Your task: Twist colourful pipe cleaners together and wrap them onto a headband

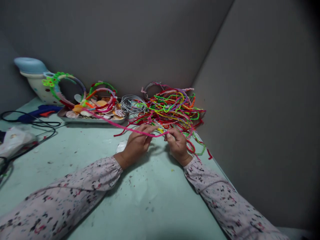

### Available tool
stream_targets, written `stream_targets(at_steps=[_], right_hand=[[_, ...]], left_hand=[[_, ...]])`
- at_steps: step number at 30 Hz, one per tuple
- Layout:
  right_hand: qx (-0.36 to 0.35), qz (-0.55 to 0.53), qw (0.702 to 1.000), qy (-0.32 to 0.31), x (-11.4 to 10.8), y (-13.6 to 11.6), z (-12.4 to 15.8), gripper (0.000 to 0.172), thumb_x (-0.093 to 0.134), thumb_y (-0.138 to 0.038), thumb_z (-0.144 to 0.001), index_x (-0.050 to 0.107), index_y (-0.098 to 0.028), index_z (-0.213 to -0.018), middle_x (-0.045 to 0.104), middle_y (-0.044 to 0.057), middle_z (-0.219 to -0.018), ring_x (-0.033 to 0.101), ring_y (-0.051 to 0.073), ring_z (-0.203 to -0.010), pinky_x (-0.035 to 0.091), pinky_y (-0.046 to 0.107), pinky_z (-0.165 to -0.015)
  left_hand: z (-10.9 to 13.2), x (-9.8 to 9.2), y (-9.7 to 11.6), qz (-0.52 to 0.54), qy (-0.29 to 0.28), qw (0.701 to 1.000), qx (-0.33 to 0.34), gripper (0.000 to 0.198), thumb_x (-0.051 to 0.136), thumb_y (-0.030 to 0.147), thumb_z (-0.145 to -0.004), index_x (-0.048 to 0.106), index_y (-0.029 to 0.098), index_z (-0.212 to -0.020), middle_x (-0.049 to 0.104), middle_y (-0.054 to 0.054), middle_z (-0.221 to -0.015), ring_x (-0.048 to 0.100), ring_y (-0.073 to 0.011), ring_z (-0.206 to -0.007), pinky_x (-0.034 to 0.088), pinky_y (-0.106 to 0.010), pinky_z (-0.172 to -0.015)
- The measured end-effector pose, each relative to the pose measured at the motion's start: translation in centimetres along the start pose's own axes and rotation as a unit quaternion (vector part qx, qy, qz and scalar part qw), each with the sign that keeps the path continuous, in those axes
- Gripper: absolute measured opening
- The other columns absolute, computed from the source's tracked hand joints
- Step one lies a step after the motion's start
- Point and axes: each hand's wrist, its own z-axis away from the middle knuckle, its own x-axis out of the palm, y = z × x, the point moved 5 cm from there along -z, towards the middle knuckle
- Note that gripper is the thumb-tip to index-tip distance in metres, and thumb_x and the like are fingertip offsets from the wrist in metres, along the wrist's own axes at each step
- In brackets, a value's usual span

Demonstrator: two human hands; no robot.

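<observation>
Over the table my right hand (177, 145) pinches the end of a long pink pipe cleaner (120, 126) between thumb and fingertips. From there the pipe cleaner runs left, across the back of my left hand's fingers, toward the tray. My left hand (138, 141) has its fingers stretched toward the right hand, thumb apart below; the pink strand lies against it. A thin pale grey strip (160, 125) shows between the two hands near the right fingertips; its kind is unclear. Just behind both hands lies a tangled heap of coloured pipe cleaners (172, 105).
A metal tray (92, 121) of shells stands at back left, with pipe-cleaner-wrapped hoops (85, 90) on it. Nearby are coiled grey wire (133, 104), a blue-lidded container (41, 80), a blue tool (37, 112), a black cable (50, 124) and a plastic bag (17, 140). Grey walls border the table.
</observation>
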Motion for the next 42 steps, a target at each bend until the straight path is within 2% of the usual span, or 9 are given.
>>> stream_targets(at_steps=[2,4,7,9,15,23,30,35,42], right_hand=[[-0.003,0.002,1.0,-0.014,0.1,-0.1,0.0,0.019,0.046,-0.032,-0.089,0.057,-0.021,-0.078,0.056,0.0,-0.071,0.052,0.017,-0.072,0.043,0.032,-0.07],[-0.014,0.006,0.999,-0.033,0.3,-0.4,-0.1,0.019,0.046,-0.032,-0.089,0.057,-0.021,-0.076,0.056,0.0,-0.07,0.053,0.017,-0.072,0.044,0.032,-0.07],[-0.036,0.013,0.997,-0.062,0.5,-0.9,-0.1,0.018,0.046,-0.03,-0.089,0.057,-0.021,-0.077,0.056,0.0,-0.069,0.053,0.017,-0.071,0.044,0.032,-0.069],[-0.052,0.02,0.995,-0.08,0.7,-1.2,-0.1,0.017,0.045,-0.029,-0.089,0.057,-0.021,-0.078,0.056,0.0,-0.07,0.053,0.017,-0.071,0.043,0.032,-0.069],[-0.101,0.03,0.989,-0.101,1.0,-1.8,-0.2,0.017,0.045,-0.026,-0.09,0.057,-0.021,-0.08,0.057,0.001,-0.072,0.053,0.017,-0.073,0.043,0.033,-0.071],[-0.114,0.041,0.987,-0.101,1.0,-1.9,-0.1,0.014,0.047,-0.027,-0.089,0.059,-0.021,-0.086,0.06,0.003,-0.077,0.054,0.018,-0.075,0.043,0.034,-0.071],[-0.1,0.036,0.99,-0.093,0.8,-1.8,-0.3,0.014,0.047,-0.028,-0.088,0.059,-0.022,-0.089,0.061,0.004,-0.081,0.055,0.019,-0.079,0.044,0.035,-0.075],[-0.096,0.033,0.992,-0.078,0.5,-1.9,-0.4,0.014,0.048,-0.028,-0.087,0.059,-0.021,-0.094,0.061,0.004,-0.084,0.056,0.019,-0.082,0.045,0.036,-0.076],[-0.053,0.026,0.995,-0.08,0.5,-1.4,-0.4,0.013,0.047,-0.028,-0.089,0.057,-0.022,-0.095,0.06,0.004,-0.087,0.055,0.02,-0.084,0.045,0.037,-0.079]], left_hand=[[0.1,-0.2,0.4,-0.01,0.012,0.999,0.042,0.026,0.05,0.016,-0.09,0.065,0.025,-0.11,0.062,-0.005,-0.099,0.057,-0.0167,-0.09,0.046,-0.032,-0.079],[0.1,-0.5,0.7,-0.032,0.04,0.996,0.076,0.02,0.053,0.017,-0.088,0.069,0.025,-0.099,0.062,-0.004,-0.091,0.056,-0.0161,-0.084,0.044,-0.031,-0.074],[0.0,-1.2,1.0,-0.094,0.096,0.987,0.09,0.014,0.059,0.021,-0.086,0.07,0.026,-0.093,0.063,-0.003,-0.087,0.055,-0.0169,-0.081,0.041,-0.032,-0.074],[-0.1,-1.5,1.2,-0.135,0.113,0.981,0.087,0.012,0.062,0.026,-0.085,0.07,0.027,-0.094,0.064,-0.004,-0.09,0.055,-0.0188,-0.085,0.04,-0.034,-0.076],[-0.4,-1.2,1.5,-0.163,0.081,0.978,0.101,0.01,0.064,0.028,-0.084,0.07,0.03,-0.091,0.067,-0.001,-0.089,0.055,-0.0199,-0.09,0.036,-0.039,-0.086],[-0.5,-0.9,1.4,-0.14,0.044,0.984,0.103,0.009,0.059,0.027,-0.087,0.068,0.026,-0.087,0.07,-0.001,-0.088,0.057,-0.0182,-0.086,0.034,-0.039,-0.086],[-0.5,-0.7,1.3,-0.136,0.025,0.987,0.077,0.013,0.055,0.029,-0.089,0.067,0.024,-0.09,0.069,-0.003,-0.085,0.055,-0.0191,-0.085,0.035,-0.038,-0.083],[-0.5,-0.5,1.6,-0.128,0.013,0.987,0.093,0.016,0.053,0.028,-0.089,0.066,0.021,-0.096,0.065,-0.004,-0.084,0.052,-0.0198,-0.082,0.035,-0.037,-0.079],[-0.4,-0.4,1.0,-0.122,0.002,0.99,0.066,0.015,0.05,0.025,-0.089,0.064,0.02,-0.094,0.062,-0.005,-0.083,0.05,-0.0203,-0.081,0.035,-0.036,-0.076]])
